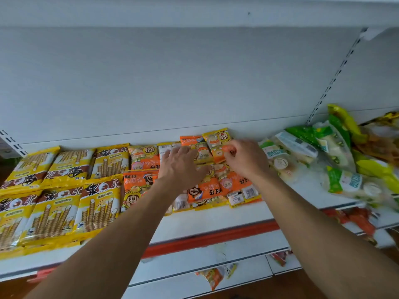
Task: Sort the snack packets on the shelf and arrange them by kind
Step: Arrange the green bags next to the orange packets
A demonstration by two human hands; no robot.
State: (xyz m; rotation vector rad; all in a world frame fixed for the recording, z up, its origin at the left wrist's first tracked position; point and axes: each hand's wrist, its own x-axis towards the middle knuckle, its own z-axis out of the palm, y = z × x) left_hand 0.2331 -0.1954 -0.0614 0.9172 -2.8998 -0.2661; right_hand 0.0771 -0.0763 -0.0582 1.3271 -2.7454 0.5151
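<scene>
White shop shelving fills your view. On the shelf (216,221) with the red edge strip, yellow wafer-roll packets (56,203) lie in two tidy rows at the left. The orange packets (140,162) crowd the middle, overlapping and turned every which way. Green-and-white packets (336,169) are heaped loosely at the right.

You're on the orange group now, and it looks like the squaring-up step. Your left hand (181,167) is stretched forward on a straight arm, palm down and fingers spread flat across the middle of the pile. It grips nothing and simply pins the pile.

Your right hand (246,158) reaches in alongside with its fingers curled. It appears to pinch the lower edge of the rear orange packet (216,137), which leans by the back wall. Blur makes the exact hold hard to call.

To do this well, keep that left palm down so the slick wrappers underneath don't skate away. Draw the pinched packet into line with its neighbours rather than lifting it high. Turn the faces the same way as you go, since several are upside down. Watch the front edge too, where a nudged packet could slide off to the lower shelves.
</scene>
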